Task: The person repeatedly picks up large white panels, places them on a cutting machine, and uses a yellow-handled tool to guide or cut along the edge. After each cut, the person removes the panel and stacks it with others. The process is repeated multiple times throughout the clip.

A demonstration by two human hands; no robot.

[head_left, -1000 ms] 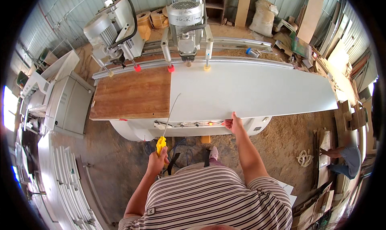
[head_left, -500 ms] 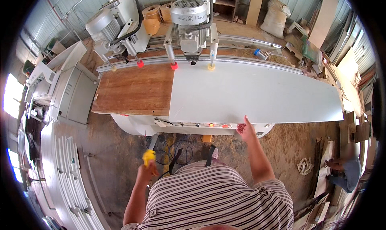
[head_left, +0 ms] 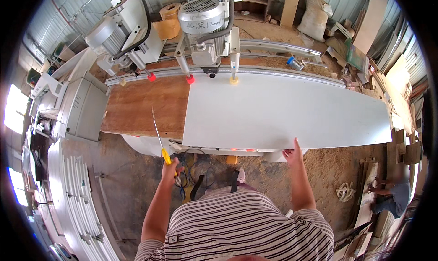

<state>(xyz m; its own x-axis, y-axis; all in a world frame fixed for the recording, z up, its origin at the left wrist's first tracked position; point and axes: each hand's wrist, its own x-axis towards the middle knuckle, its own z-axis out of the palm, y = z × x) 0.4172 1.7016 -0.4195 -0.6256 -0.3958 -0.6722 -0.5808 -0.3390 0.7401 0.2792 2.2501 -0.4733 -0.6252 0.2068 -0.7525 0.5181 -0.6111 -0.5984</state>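
My left hand point(head_left: 170, 169) is closed round a yellow-handled air blow gun point(head_left: 166, 156), held in front of the machine. Its long thin metal nozzle slants up and away, with the tip in view over the brown wooden board point(head_left: 141, 108). A wide pale grey panel point(head_left: 273, 110) lies flat on the machine bed, right of that board, and overhangs to the right. At the panel's near edge is my right hand point(head_left: 293, 155), thumb on top and curled fingers at the rim, partly hidden below it.
Two motor heads, one in the middle point(head_left: 203, 23) and one at left point(head_left: 114, 37), stand behind the bed, with red and yellow feet over its far edge. Hoses point(head_left: 207, 172) coil on the floor. White panels point(head_left: 75, 192) are stacked left. A person point(head_left: 394, 192) crouches far right.
My left hand has risen and swung the blow gun up, so its nozzle now shows pointing away. My right hand has slid rightward along the panel's near edge. The view has shifted a little.
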